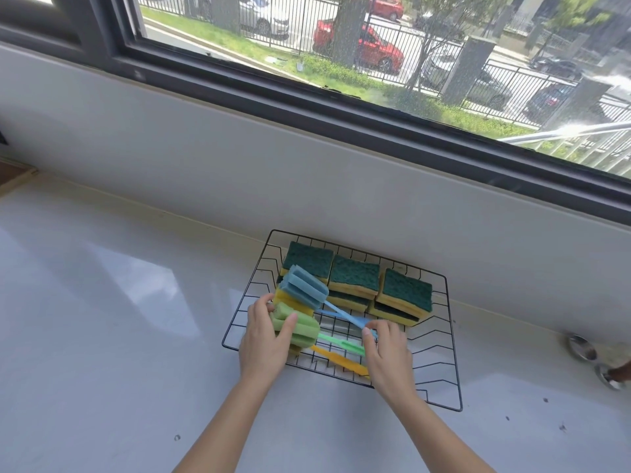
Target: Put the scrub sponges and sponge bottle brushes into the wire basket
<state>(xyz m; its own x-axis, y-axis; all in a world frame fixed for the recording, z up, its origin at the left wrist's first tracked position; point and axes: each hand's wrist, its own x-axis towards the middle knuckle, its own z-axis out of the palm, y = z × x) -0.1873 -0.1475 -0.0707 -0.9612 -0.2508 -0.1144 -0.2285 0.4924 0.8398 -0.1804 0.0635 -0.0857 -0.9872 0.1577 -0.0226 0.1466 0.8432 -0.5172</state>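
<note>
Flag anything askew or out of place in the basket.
Mostly tidy. The scrub sponges sit in neat stacks along the far side of the wire basket. Only the blue bottle brush looks askew, lying diagonally across the yellow one and green one.

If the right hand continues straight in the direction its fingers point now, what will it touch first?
Probably the blue brush: the right hand points up-left and its fingertips already sit at the blue handle. Beyond that lie the scrub sponges; depth is uncertain.

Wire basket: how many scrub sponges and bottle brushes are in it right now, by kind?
In the wire basket:
Scrub sponges, stacked in pairs: 6
Bottle brushes, blue, green, yellow: 3
Total: 9
</note>
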